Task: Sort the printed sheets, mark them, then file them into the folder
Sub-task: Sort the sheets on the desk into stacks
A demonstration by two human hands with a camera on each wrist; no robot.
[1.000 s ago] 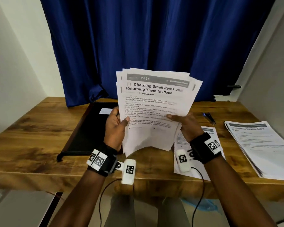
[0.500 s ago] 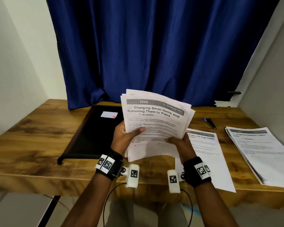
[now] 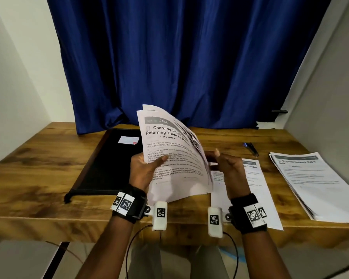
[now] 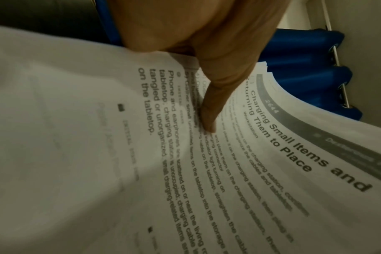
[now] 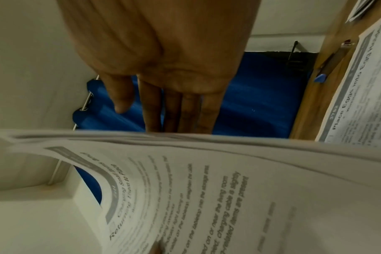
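Observation:
My left hand (image 3: pixel 149 168) grips a stack of printed sheets (image 3: pixel 173 158) headed "Charging Small Items and Returning Them to Place" above the desk's front. Its thumb (image 4: pixel 209 120) presses on the top sheet (image 4: pixel 239 171), with the fingers hidden behind. The stack bows, its right edge curling away. My right hand (image 3: pixel 226 164) is at that right edge, with straight fingers (image 5: pixel 174 111) reaching behind the sheets (image 5: pixel 207 180) and the thumb apart. A shut black folder (image 3: pixel 109 158) lies flat on the desk behind my left hand.
A single sheet (image 3: pixel 256 188) about an egg holder lies under my right hand. A thicker pile of sheets (image 3: pixel 314 182) sits at the desk's right end. A blue pen (image 3: pixel 250 149) lies behind them. A blue curtain (image 3: pixel 189 57) hangs at the back.
The stack has come down and turned, and its right side now bows away. My right hand has let go of the lower right corner and straightened beside the edge.

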